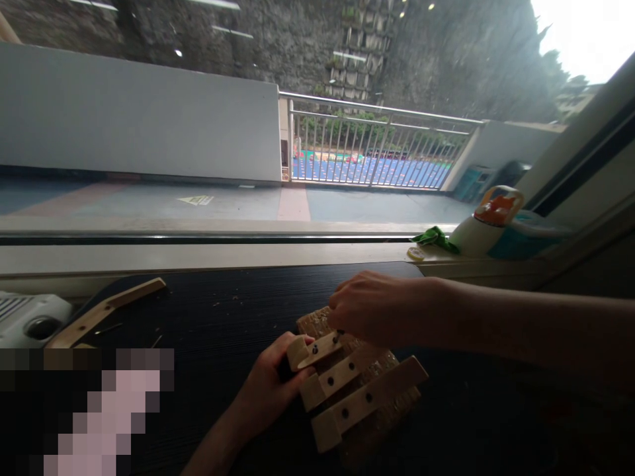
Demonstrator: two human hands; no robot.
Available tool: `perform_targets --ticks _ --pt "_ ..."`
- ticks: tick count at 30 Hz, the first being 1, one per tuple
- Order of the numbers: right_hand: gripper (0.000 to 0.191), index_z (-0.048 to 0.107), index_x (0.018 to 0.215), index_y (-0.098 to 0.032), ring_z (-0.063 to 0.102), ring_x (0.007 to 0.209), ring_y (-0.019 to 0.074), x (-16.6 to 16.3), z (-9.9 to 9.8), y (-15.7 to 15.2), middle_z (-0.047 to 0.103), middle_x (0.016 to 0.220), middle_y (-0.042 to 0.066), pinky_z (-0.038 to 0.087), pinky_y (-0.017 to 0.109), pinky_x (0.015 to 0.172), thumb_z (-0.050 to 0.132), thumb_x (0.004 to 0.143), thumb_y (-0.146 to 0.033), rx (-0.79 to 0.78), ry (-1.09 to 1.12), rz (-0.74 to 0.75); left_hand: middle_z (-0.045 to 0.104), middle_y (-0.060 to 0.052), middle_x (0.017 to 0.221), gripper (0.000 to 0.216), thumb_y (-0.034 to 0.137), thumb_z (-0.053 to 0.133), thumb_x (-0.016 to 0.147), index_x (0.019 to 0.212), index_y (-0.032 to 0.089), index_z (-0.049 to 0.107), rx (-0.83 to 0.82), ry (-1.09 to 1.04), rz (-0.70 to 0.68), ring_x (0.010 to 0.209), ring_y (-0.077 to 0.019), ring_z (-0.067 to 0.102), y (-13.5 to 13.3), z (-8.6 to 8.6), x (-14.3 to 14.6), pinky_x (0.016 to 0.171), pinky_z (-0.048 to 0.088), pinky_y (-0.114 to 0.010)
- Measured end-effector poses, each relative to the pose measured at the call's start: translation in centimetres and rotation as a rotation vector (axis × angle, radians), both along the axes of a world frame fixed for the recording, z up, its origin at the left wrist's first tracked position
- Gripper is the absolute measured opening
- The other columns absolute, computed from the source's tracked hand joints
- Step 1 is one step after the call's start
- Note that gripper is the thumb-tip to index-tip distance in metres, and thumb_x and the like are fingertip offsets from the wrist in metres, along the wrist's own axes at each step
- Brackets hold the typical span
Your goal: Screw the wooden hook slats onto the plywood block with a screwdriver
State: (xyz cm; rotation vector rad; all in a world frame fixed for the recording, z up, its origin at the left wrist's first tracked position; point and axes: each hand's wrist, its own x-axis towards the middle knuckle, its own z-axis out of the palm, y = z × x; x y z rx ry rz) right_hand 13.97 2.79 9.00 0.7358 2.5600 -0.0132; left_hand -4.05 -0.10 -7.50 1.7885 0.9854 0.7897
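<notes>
Several light wooden bars with dark round holes or screw heads lie side by side across a rough, flaky wooden block (313, 321) on the dark table. The thumb and fingers of my left hand (278, 373) close around the near end of the farthest wooden bar (325, 348). My right hand (364, 309) is a closed fist over that bar's far end. A small dark tip shows below its fingers, but what it holds is hidden. The middle bar (341, 375) and the nearest bar (370, 396) rest in front, untouched by the right hand.
A jointed wooden piece (112, 307) and a thin dark rod lie at the table's left, beside a white device (37, 317). Wood crumbs dot the black table (238, 330). On the sill at right stand an orange-topped white bottle (479, 231) and a green cloth (434, 239).
</notes>
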Motion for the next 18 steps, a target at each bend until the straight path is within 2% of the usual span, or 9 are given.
perform_targets --ticks 3,6,9,11,14,18 --pt "0.013 0.063 0.079 -0.016 0.058 0.070 0.0139 -0.7 -0.2 0.2 0.066 0.079 0.002 0.036 0.025 0.058 0.055 0.073 -0.007 -0.027 0.000 0.010 0.060 -0.002 0.086 0.022 0.019 0.058 0.077 0.099 0.018 0.058 0.014 -0.014 -0.001 0.082 -0.0183 0.058 0.0 -0.2 0.0 0.074 0.045 -0.025" --pt "0.011 0.064 0.074 -0.014 0.058 0.063 0.0141 -1.2 -0.7 0.5 0.066 0.072 0.004 0.034 0.024 0.051 0.056 0.071 -0.008 -0.009 -0.051 -0.031 0.060 -0.002 0.086 0.022 0.019 0.058 0.076 0.099 0.018 0.058 0.030 -0.026 0.002 0.082 -0.0181 0.058 0.1 -0.3 0.0 0.074 0.045 -0.025" --pt "0.010 0.065 0.068 -0.013 0.056 0.054 0.0140 -1.4 -1.3 0.7 0.063 0.060 0.005 0.030 0.024 0.044 0.056 0.071 -0.013 0.024 -0.064 -0.117 0.060 -0.001 0.084 0.020 0.019 0.058 0.075 0.095 0.018 0.059 0.044 -0.018 0.002 0.081 -0.0177 0.058 0.1 -0.3 0.0 0.073 0.045 -0.025" --pt "0.013 0.066 0.070 -0.013 0.057 0.056 0.0143 -1.5 -1.3 0.6 0.065 0.062 0.007 0.031 0.024 0.046 0.054 0.073 -0.015 0.052 -0.052 -0.196 0.059 -0.001 0.083 0.019 0.019 0.058 0.076 0.095 0.018 0.059 0.052 -0.016 0.005 0.079 -0.0173 0.057 0.0 -0.2 0.0 0.072 0.045 -0.024" --pt "0.016 0.067 0.075 -0.014 0.059 0.063 0.0163 -1.7 -0.7 0.3 0.067 0.069 0.008 0.034 0.025 0.049 0.051 0.075 -0.017 0.086 -0.070 -0.272 0.060 -0.001 0.082 0.019 0.020 0.057 0.076 0.095 0.017 0.059 0.060 -0.030 0.006 0.078 -0.0171 0.057 0.0 -0.1 0.0 0.071 0.045 -0.024" --pt "0.014 0.066 0.076 -0.014 0.060 0.065 0.0201 -2.0 0.5 -0.2 0.066 0.072 0.008 0.036 0.027 0.050 0.054 0.073 -0.019 0.124 -0.132 -0.252 0.061 -0.001 0.083 0.020 0.019 0.058 0.075 0.094 0.018 0.061 0.071 -0.053 0.009 0.080 -0.0177 0.057 0.0 -0.1 0.0 0.073 0.045 -0.024"
